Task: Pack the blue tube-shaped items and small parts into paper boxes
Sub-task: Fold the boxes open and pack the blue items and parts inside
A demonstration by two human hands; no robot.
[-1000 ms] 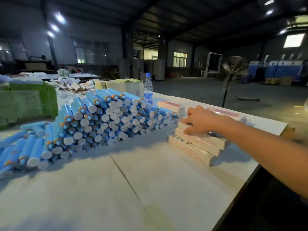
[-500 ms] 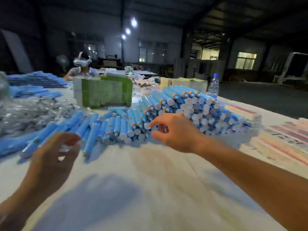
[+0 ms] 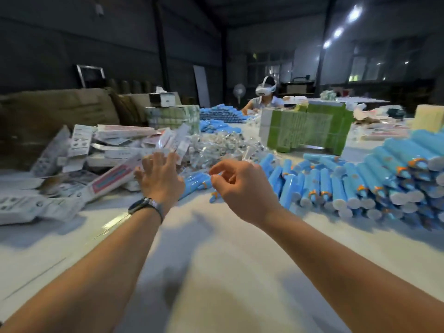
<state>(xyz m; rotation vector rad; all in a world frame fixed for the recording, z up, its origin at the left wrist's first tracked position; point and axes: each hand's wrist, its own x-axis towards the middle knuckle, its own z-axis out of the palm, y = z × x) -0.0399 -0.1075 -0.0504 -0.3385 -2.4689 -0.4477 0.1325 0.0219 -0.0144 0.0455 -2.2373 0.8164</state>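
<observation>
My left hand (image 3: 159,179) reaches forward with spread fingers over the edge of a heap of flat paper boxes (image 3: 96,152) at the left, holding nothing. My right hand (image 3: 242,186) hovers with fingers loosely curled and empty above a few loose blue tubes (image 3: 194,185). A big stack of blue tubes (image 3: 374,179) with white caps and orange bands lies to the right. Behind the hands sits a pile of small clear-bagged parts (image 3: 216,147).
A green crate (image 3: 305,127) stands at the back of the white table (image 3: 216,248). A person wearing a headset (image 3: 265,88) sits at the far end by more blue tubes (image 3: 221,114). Brown cartons (image 3: 55,116) line the left side.
The view swung left from the box stack to the parts and flat boxes. My right hand left the stacked boxes and moved over loose tubes; my left hand came into view and reached forward.
</observation>
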